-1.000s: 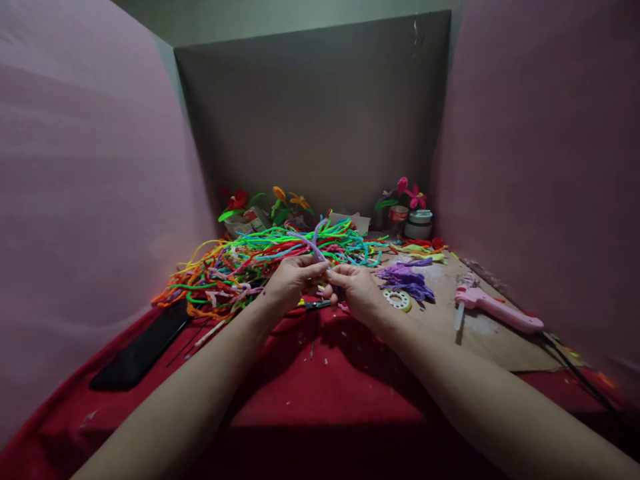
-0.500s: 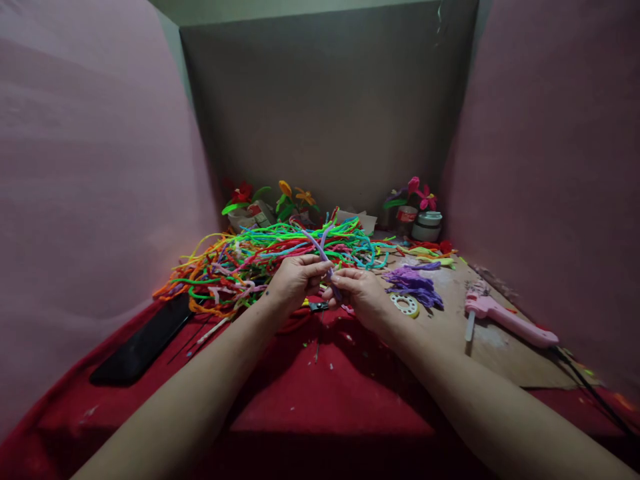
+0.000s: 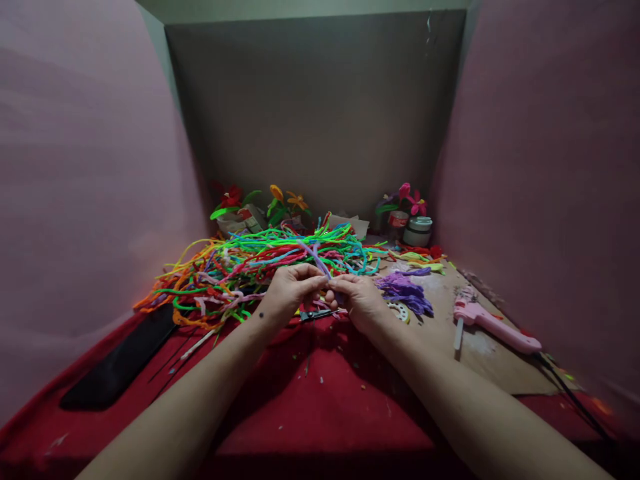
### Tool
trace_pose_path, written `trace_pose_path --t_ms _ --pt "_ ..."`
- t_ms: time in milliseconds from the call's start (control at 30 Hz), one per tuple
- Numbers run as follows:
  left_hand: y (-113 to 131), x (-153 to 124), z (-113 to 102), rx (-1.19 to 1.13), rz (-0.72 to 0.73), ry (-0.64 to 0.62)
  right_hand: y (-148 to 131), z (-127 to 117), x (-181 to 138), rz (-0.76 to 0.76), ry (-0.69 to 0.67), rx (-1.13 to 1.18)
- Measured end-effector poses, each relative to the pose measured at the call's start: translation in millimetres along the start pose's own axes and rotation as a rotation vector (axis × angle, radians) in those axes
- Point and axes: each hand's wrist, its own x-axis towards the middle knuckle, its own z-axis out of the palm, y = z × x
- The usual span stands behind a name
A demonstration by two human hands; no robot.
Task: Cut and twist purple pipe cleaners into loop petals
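Observation:
My left hand (image 3: pixel 290 288) and my right hand (image 3: pixel 357 298) meet at the middle of the table, fingertips together. Both pinch a lilac pipe cleaner (image 3: pixel 317 257) that sticks up and back from between them. Just behind lies a big tangle of coloured pipe cleaners (image 3: pixel 240 267). Under my hands, on the red cloth (image 3: pixel 320 393), lie small black scissors (image 3: pixel 315 313). A heap of purple pipe cleaner pieces (image 3: pixel 403 288) and a white ring (image 3: pixel 399 310) sit right of my right hand.
A pink glue gun (image 3: pixel 493 323) with its cable rests on a brown board (image 3: pixel 480 347) at the right. A black flat object (image 3: pixel 120 357) lies at the left. Pipe cleaner flowers (image 3: pixel 280 200) and small jars (image 3: pixel 417 230) stand at the back wall. Pink walls enclose both sides.
My hands stay together on the lilac pipe cleaner, with small finger shifts. The view has swung slightly, so everything sits a little lower and further left.

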Motion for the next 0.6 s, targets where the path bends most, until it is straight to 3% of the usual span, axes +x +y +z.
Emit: trace_pose_path --t_ms 133,400,500,600 --pt "0.6 1.8 1.4 0.016 0.038 0.112 -1.4 -0.1 -0.2 0.002 -0.021 0.006" --pt "-6.7 0.8 2.2 -0.191 -0.029 -0.022 -0.7 5.8 -5.9 -0.034 0.01 0.012" --pt "-7.7 -4.5 10.7 -0.21 0.043 0.041 1.2 3.1 -3.2 -0.003 -0.01 0.059" --pt "-7.1 -7.8 12.2 -0.078 0.194 0.096 3.3 -0.5 0.3 0.012 -0.033 0.061"
